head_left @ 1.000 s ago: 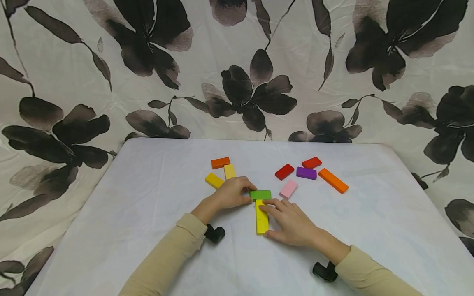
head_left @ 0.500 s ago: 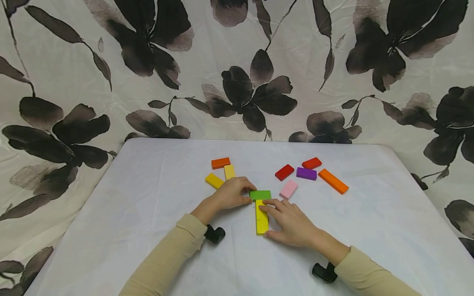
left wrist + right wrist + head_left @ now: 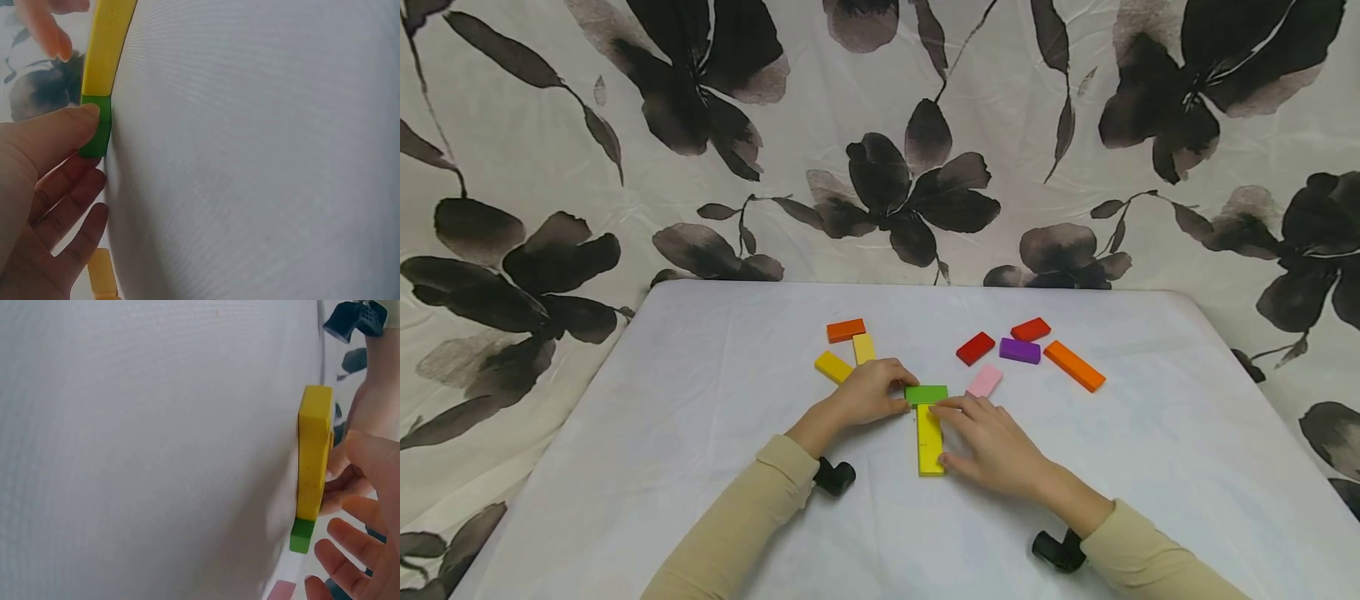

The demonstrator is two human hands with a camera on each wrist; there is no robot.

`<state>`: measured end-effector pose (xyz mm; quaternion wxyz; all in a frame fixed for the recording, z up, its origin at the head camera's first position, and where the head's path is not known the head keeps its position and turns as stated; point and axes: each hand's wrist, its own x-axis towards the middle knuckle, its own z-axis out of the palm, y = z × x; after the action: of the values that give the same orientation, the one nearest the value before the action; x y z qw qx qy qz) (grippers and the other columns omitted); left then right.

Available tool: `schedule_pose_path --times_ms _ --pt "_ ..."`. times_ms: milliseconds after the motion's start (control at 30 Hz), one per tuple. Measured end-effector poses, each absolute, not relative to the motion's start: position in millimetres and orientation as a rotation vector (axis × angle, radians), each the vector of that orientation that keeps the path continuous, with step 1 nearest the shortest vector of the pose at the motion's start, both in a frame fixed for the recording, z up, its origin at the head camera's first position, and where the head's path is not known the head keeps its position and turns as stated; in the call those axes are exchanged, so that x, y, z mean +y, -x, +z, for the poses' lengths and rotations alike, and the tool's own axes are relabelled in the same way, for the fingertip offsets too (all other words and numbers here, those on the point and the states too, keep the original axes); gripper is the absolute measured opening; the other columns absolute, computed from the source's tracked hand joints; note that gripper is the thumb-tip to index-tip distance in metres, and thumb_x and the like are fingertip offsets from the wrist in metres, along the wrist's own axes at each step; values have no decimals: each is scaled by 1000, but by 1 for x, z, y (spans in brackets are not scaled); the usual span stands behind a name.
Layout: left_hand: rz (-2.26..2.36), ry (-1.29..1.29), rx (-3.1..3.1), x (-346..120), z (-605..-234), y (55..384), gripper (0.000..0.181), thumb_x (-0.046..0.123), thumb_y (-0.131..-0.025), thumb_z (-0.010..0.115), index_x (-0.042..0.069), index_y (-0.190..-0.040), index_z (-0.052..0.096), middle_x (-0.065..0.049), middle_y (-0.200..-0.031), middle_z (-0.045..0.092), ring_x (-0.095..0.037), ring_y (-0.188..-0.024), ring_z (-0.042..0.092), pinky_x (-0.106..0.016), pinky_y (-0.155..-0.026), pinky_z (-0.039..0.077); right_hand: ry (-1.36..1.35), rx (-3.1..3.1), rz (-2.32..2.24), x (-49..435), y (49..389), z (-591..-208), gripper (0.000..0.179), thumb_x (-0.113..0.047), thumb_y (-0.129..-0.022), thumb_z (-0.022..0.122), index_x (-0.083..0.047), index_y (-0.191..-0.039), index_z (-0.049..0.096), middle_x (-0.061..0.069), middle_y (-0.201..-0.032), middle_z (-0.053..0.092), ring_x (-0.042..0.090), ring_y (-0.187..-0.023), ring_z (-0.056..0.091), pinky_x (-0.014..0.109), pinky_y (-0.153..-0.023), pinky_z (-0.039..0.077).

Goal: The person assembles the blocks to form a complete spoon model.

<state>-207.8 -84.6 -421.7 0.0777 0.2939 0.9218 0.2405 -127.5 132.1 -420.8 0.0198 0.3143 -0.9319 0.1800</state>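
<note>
My left hand (image 3: 868,390) pinches the left end of a green block (image 3: 927,394), thumb on the near side and fingers on the far side. In the left wrist view, the thumb presses the green block (image 3: 95,134). A long yellow block (image 3: 929,442) lies lengthwise with its far end against the green one, forming a T. My right hand (image 3: 996,442) hovers at the right side of the yellow block, fingers spread and loosely bent. The right wrist view shows its thumb and fingers apart from the yellow block (image 3: 312,462).
Beyond the left hand lie an orange block (image 3: 846,331) and two yellow ones, one a short yellow block (image 3: 833,367). Right of centre are a pink block (image 3: 984,382), two red blocks, a purple block (image 3: 1019,350) and a long orange block (image 3: 1075,367), all on a white table (image 3: 700,358).
My right hand has drawn slightly right, its thumb and fingers coming off the long yellow block. The left hand keeps its pinch on the green block.
</note>
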Motion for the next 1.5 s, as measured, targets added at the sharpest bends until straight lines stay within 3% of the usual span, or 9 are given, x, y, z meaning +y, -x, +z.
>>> schedule_pose_path --times_ms 367,600,1133,1500 --pt "710 -866 2756 -84 -421 207 30 16 -79 72 12 -109 68 3 -98 63 -9 -85 54 -23 -81 46 -745 -2822 677 148 141 -417 57 -27 -76 75 -13 -127 54 3 -124 54 21 -107 50 43 -89 45" --pt "715 -872 2759 -84 -420 206 29 16 -80 71 11 -108 68 2 -98 63 -9 -85 54 -23 -80 47 -610 -2817 713 161 155 -418 58 -26 -77 74 -8 -127 53 10 -126 52 29 -111 48 49 -92 42" --pt "702 -845 2764 -83 -420 205 30 16 -80 71 12 -109 68 3 -99 63 -9 -85 53 -22 -81 46 -422 -2955 688 178 176 -434 65 -29 -77 72 -1 -131 48 23 -123 50 39 -109 49 54 -88 44" --pt "703 -859 2770 -84 -422 206 30 17 -79 72 13 -109 68 4 -97 63 -8 -85 53 -22 -80 46 -309 -3004 681 174 180 -436 67 -38 -77 71 1 -127 50 22 -115 51 34 -101 50 49 -84 47"
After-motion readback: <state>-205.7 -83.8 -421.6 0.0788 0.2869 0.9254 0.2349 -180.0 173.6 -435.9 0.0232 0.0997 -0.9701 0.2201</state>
